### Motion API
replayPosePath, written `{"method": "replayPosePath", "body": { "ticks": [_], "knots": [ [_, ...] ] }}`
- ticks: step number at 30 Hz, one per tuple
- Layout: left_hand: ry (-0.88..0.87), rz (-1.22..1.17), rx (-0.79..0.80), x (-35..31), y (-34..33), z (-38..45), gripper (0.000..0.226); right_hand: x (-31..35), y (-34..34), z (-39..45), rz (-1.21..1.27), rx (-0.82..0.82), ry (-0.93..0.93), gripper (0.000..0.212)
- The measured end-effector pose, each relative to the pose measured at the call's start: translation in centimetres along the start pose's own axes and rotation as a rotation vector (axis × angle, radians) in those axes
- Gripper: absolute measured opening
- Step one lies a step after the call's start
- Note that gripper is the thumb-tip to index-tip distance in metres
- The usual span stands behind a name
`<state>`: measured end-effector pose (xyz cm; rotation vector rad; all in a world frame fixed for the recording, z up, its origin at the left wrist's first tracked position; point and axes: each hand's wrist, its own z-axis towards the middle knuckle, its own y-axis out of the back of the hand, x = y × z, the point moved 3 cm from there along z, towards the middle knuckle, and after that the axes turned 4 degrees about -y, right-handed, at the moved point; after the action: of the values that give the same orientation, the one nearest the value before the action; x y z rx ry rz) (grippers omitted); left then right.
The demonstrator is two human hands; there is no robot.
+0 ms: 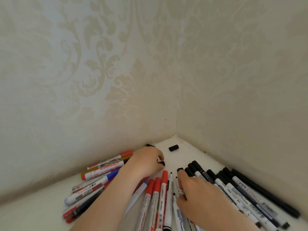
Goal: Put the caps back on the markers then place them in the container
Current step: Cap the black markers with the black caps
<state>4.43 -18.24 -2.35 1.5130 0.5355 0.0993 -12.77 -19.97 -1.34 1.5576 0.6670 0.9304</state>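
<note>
Markers spread across a white table (173,157) in a wallpapered corner (176,97). Red-capped markers (156,194) lying with long axes toward the corner, caps far. Black-capped markers (233,184) fanned at right, caps pointing up-left. Mixed pile of markers (100,170) at left, slanting along the left wall. Left hand (146,161), grip pinching a small black cap (162,163). Right hand (198,194), grip curled round uncapped markers (171,185), a black cap (180,169) at its fingertip. Loose black cap (173,148) lying in open room near the corner.

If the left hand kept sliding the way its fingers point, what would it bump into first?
Probably the loose black cap lying near the corner: the left hand points up and rightward toward it across bare white surface. Depth is unclear, so it might pass beside it.
</note>
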Motion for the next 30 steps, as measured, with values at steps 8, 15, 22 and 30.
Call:
{"method": "replayPosePath", "body": {
  "ticks": [8,15,22,30],
  "knots": [
    [-0.004,0.246,-0.082,1.4,1.4,4.5,0.04,-0.9,0.4,0.4,0.143,-0.098,-0.072,0.014],
    [-0.048,0.139,-0.099,2.2,1.6,4.0,0.025,-1.6,0.9,0.8,0.33,-0.157,-0.087,0.016],
    [0.01,-1.291,-0.205,-0.6,4.0,-1.5,0.017,-1.8,2.0,0.6,0.792,-0.247,-0.147,0.026],
    [-0.011,-1.284,-0.166,-2.1,3.6,-3.7,0.024,-1.4,2.6,0.1,0.96,-0.447,-0.049,0.031]
  ]
}}
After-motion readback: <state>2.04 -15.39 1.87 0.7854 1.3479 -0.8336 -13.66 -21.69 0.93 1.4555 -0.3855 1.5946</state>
